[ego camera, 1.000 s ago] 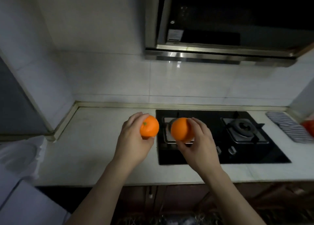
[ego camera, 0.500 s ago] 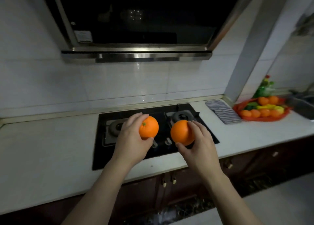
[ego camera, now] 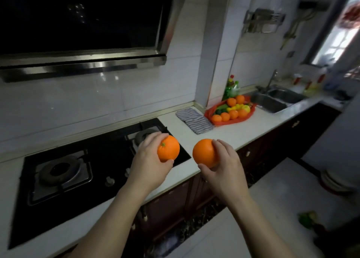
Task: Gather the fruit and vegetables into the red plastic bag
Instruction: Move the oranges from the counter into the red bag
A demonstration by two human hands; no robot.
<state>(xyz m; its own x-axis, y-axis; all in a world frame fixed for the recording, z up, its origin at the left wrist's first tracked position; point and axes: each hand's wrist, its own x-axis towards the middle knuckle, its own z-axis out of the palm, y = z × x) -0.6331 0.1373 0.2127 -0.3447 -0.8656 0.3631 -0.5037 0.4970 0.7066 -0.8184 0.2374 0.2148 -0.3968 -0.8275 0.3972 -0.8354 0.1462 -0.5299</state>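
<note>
- Above the surface's (ego camera: pixel 224 135) front edge, the left hand's (ego camera: pixel 150 166) grip is closed round the left orange (ego camera: pixel 168 148), and the right hand's (ego camera: pixel 224 172) grip round the right orange (ego camera: pixel 205 153).
- At their 1 o'clock, the red plastic bag (ego camera: pixel 231 122) lies on the surface, holding fruit and vegetables.
- At the bag's 9 o'clock, touching it: a striped cloth (ego camera: pixel 194 120).

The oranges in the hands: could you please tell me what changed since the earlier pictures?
The person has turned right: the hob slid left, and the red bag and sink came into view. Unchanged: the left hand grips the stemmed orange, the right hand the other orange.
</note>
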